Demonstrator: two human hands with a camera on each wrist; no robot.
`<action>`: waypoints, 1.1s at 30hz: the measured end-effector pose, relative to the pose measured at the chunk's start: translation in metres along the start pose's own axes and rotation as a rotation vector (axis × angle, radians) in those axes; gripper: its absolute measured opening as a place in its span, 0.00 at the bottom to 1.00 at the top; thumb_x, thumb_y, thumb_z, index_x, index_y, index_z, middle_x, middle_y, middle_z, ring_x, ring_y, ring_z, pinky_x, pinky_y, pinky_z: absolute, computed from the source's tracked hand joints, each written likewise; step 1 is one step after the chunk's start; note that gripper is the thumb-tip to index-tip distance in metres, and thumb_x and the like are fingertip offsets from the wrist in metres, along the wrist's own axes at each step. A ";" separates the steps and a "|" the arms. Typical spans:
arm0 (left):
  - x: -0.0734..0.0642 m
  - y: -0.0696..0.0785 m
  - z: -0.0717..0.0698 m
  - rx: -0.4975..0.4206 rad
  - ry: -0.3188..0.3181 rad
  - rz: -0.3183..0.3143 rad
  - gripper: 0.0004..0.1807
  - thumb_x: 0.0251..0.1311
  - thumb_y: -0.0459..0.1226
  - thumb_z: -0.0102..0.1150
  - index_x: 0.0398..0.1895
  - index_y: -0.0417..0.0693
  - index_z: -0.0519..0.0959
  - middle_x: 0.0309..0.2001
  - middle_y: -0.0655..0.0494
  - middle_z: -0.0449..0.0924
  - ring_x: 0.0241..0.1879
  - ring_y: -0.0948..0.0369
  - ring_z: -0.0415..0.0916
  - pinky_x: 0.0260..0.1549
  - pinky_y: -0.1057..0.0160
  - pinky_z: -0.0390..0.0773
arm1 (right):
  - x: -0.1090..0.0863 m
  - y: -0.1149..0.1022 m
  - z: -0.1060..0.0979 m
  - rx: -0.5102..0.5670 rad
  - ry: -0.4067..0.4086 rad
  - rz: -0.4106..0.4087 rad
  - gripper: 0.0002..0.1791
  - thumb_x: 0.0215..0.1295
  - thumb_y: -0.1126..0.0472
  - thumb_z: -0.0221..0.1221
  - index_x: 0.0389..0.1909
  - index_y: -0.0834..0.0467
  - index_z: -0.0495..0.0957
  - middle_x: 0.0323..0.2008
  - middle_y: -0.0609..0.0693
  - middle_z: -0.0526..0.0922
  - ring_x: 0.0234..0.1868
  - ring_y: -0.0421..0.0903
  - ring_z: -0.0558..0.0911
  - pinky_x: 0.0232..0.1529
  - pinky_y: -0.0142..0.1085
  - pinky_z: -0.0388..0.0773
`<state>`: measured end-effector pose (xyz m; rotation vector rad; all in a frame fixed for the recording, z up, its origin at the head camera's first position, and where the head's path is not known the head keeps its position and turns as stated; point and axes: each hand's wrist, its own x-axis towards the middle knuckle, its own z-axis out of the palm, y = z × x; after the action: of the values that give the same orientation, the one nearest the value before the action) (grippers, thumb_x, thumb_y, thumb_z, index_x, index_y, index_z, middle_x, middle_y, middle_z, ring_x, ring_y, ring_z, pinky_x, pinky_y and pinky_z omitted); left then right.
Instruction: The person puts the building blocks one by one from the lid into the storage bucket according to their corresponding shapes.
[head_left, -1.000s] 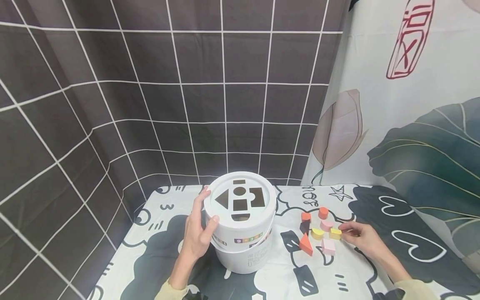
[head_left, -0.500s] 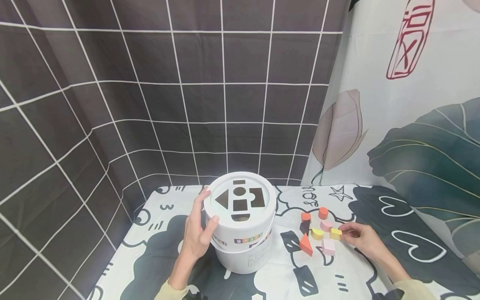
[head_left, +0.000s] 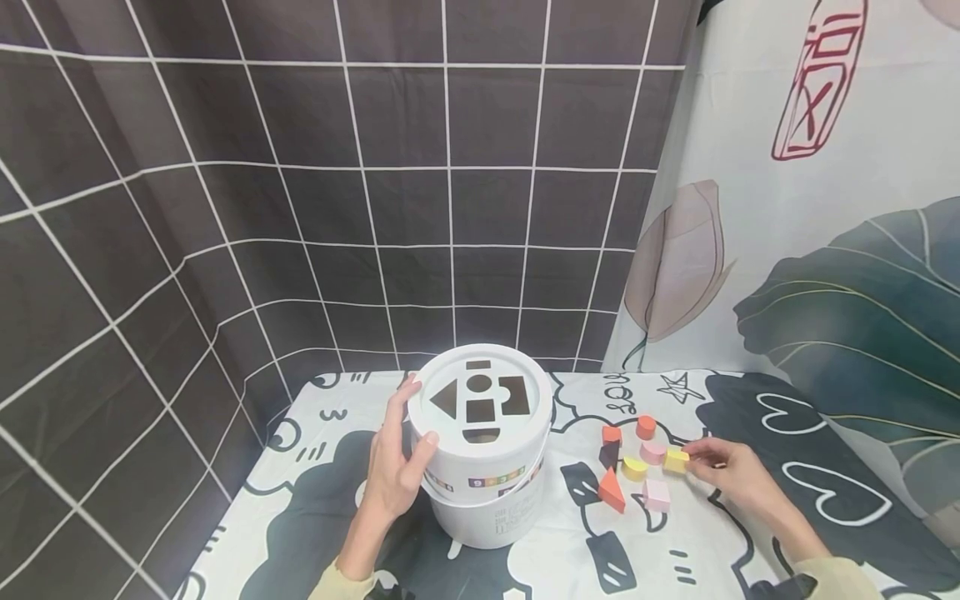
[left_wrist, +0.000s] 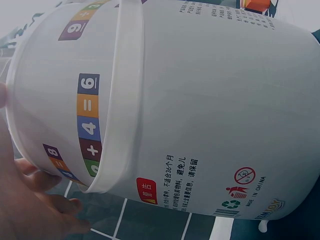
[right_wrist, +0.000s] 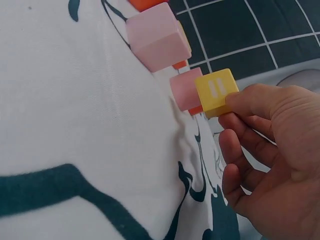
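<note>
A white bucket [head_left: 487, 517] stands upright, topped by a white lid [head_left: 442, 435] with several shaped holes. My left hand [head_left: 393, 467] grips the lid's left side, thumb on the near rim and fingers along the far side; the left wrist view shows number stickers [left_wrist: 89, 125] round it. To the right, my right hand [head_left: 735, 475] pinches a yellow block [right_wrist: 216, 92] with two pale bars, between thumb and index finger. It appears raised slightly off the cloth. A pink cylinder [right_wrist: 185, 90] and a pink block [right_wrist: 156, 37] lie close by.
Around the yellow block lie an orange triangular block [head_left: 611, 492], a yellow round-sided block [head_left: 635, 469], a red-orange cylinder [head_left: 646, 427] and an orange block [head_left: 612, 435]. A printed cloth [head_left: 697, 542] covers the table. A dark gridded curtain [head_left: 487, 208] hangs behind.
My right hand has moved slightly right and up with the yellow block, away from the pink cylinder and the yellow round-sided block. The left hand and bucket stay put.
</note>
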<state>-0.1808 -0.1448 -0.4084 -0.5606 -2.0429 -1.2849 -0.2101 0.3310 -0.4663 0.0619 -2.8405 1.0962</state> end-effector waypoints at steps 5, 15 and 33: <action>0.000 0.000 0.000 0.006 0.002 -0.001 0.36 0.53 0.37 0.51 0.68 0.37 0.66 0.72 0.39 0.63 0.69 0.40 0.62 0.63 0.34 0.59 | 0.002 0.000 -0.002 0.005 0.007 -0.009 0.16 0.57 0.66 0.68 0.45 0.69 0.81 0.36 0.54 0.85 0.36 0.49 0.81 0.30 0.35 0.75; 0.000 0.001 0.000 0.010 0.002 -0.008 0.36 0.52 0.37 0.52 0.68 0.37 0.66 0.72 0.39 0.63 0.69 0.39 0.62 0.63 0.33 0.59 | 0.006 -0.012 -0.008 0.023 0.025 -0.087 0.12 0.58 0.69 0.66 0.43 0.68 0.81 0.34 0.53 0.85 0.33 0.46 0.80 0.30 0.32 0.76; 0.000 0.001 0.000 0.008 0.003 0.000 0.36 0.52 0.37 0.52 0.68 0.36 0.66 0.72 0.38 0.63 0.69 0.40 0.62 0.63 0.34 0.59 | 0.019 -0.055 -0.021 0.003 0.050 -0.179 0.12 0.59 0.69 0.67 0.43 0.68 0.81 0.33 0.51 0.84 0.34 0.46 0.79 0.33 0.31 0.75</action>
<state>-0.1804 -0.1439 -0.4076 -0.5544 -2.0449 -1.2768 -0.2233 0.3042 -0.4119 0.2791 -2.7263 1.0490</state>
